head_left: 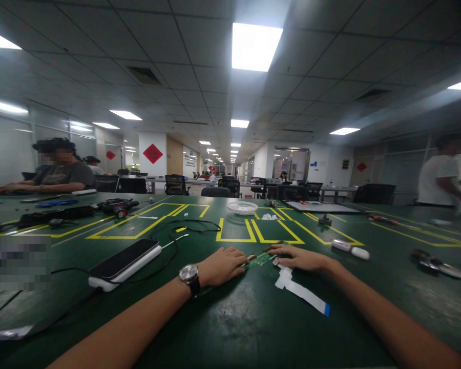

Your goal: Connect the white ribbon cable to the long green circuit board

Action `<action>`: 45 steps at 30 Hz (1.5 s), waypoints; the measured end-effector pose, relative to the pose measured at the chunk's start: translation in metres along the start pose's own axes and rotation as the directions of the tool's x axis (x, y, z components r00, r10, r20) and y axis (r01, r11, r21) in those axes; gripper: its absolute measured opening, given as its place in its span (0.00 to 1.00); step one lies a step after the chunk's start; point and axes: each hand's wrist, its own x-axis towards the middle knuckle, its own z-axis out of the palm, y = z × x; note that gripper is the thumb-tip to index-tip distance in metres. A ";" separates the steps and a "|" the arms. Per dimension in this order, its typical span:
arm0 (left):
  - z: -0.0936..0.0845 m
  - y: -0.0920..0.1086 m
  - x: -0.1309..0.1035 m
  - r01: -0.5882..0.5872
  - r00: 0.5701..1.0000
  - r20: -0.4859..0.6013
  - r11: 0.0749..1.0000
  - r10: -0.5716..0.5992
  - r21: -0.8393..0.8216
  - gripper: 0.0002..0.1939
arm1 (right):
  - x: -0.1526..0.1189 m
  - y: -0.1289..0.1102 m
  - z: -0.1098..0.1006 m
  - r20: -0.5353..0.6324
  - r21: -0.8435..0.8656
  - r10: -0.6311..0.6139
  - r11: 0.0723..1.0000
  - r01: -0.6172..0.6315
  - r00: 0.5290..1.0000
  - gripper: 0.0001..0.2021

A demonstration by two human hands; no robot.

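A small green circuit board (259, 260) lies at the middle of the green table, between my two hands. My left hand (223, 265), with a watch on the wrist, has its fingers closed on the board's left end. At the other end, the fingers of my right hand (297, 257) are closed on the board's right part. A white flat ribbon cable (305, 293) with a blue tip runs from beneath my right hand toward the lower right. My fingertips partly hide both ends of the board.
A phone (125, 259) rests on a white block at the left, with a black cable (172, 256) beside it. Beyond the board is a white basket (242, 207). A white case (341, 245) and a blurred tool (440, 264) lie right. People are at both sides.
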 end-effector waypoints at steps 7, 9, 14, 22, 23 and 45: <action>0.000 0.002 0.000 -0.006 1.000 -0.020 1.000 0.006 0.025 0.15 | 0.007 0.004 0.007 -0.260 -0.164 -0.037 0.986 -0.006 0.965 0.22; -0.002 0.003 0.000 -0.001 1.000 -0.024 1.000 0.001 0.026 0.15 | 0.010 -0.001 0.013 -0.250 -0.194 -0.042 0.981 -0.007 0.967 0.22; -0.008 0.006 0.001 0.010 0.998 -0.056 1.000 -0.011 -0.020 0.17 | 0.015 -0.019 0.025 -0.196 -0.219 -0.060 0.975 0.016 0.979 0.21; -0.007 0.008 0.003 -0.023 0.997 -0.081 0.998 0.018 -0.055 0.16 | 0.014 -0.045 0.032 -0.100 -0.041 -0.207 0.978 0.204 0.973 0.16; -0.006 0.009 0.003 -0.030 0.997 -0.074 0.998 0.026 -0.060 0.16 | 0.014 -0.048 0.033 -0.101 -0.020 -0.225 0.974 0.224 0.969 0.15; -0.001 0.013 0.003 -0.081 0.997 -0.018 0.996 0.080 -0.046 0.16 | 0.017 -0.033 0.036 -0.317 -0.213 -0.013 0.975 -0.058 0.948 0.12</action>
